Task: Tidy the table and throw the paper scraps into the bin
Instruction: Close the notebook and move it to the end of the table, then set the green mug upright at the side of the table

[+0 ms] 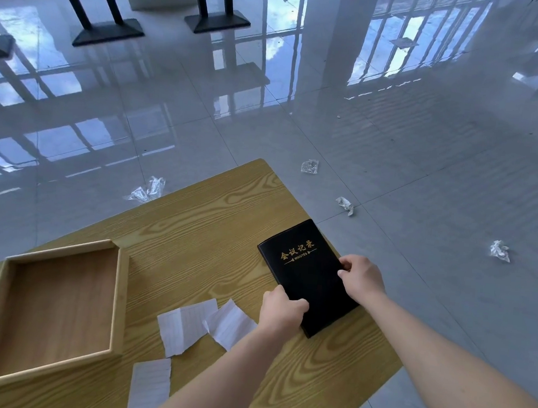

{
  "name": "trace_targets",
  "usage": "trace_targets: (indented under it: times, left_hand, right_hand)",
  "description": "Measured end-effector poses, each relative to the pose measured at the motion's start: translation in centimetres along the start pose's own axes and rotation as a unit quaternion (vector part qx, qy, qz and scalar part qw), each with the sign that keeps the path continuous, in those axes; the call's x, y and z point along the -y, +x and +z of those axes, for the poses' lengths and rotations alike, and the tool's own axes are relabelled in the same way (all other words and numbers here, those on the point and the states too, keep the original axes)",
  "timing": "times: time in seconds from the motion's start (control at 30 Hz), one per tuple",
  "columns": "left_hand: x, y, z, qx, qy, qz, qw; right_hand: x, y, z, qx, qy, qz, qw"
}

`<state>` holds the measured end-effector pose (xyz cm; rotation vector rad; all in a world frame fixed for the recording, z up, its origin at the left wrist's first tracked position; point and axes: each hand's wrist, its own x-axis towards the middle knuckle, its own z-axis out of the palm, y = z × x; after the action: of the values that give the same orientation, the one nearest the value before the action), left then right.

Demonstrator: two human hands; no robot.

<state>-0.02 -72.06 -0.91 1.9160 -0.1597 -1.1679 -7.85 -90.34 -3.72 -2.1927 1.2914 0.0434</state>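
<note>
A black notebook (pixel 304 264) with gold lettering lies closed on the wooden table (pixel 202 218), near its right edge. My left hand (pixel 280 311) grips the notebook's near left edge. My right hand (pixel 363 277) holds its right edge. Three torn white paper scraps lie on the table: one (pixel 184 326) left of my left hand, one (pixel 231 321) beside it and partly under my wrist, one (pixel 149 387) at the near edge. No bin is in view.
An empty wooden tray (pixel 57 306) sits at the table's left. Crumpled wrappers lie on the glossy tiled floor: (pixel 148 191), (pixel 310 166), (pixel 345 205), (pixel 500 251). Black stand bases (pixel 109 32) (pixel 217 21) are far back.
</note>
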Motion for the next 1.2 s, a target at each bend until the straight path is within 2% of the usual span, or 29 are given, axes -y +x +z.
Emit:
trace_targets:
  times: [0.23, 0.37, 0.47, 0.7, 0.83, 1.03, 1.2]
  left_hand:
    - [0.0, 0.3, -0.9, 0.017, 0.035, 0.012, 0.999]
    - [0.5, -0.1, -1.8, 0.009, 0.107, 0.054, 0.993]
    - [0.4, -0.5, -2.7, -0.031, 0.204, 0.109, 0.972]
    - [0.4, -2.0, -5.5, -0.070, 0.354, 0.167, 0.918]
    - [0.6, -3.5, -7.7, -0.098, 0.405, 0.192, 0.889]
    - [2.1, -6.1, -11.6, -0.175, 0.498, 0.221, 0.820]
    - [3.4, -8.8, -15.6, -0.217, 0.505, 0.212, 0.808]
  right_hand:
    - [0.3, 0.2, 0.3, -0.001, -0.041, -0.010, 0.999]
    - [0.8, -0.1, 0.1, -0.004, -0.046, -0.015, 0.999]
    - [1.2, -0.8, -0.1, -0.012, -0.043, -0.026, 0.999]
    - [2.6, -3.1, -0.5, -0.062, -0.069, -0.077, 0.993]
    - [4.0, -4.9, -0.2, -0.066, -0.061, -0.121, 0.989]
    - [7.5, -8.1, 1.4, -0.036, -0.064, -0.189, 0.979]
    - [11.5, -10.5, 3.1, -0.012, -0.064, -0.246, 0.967]
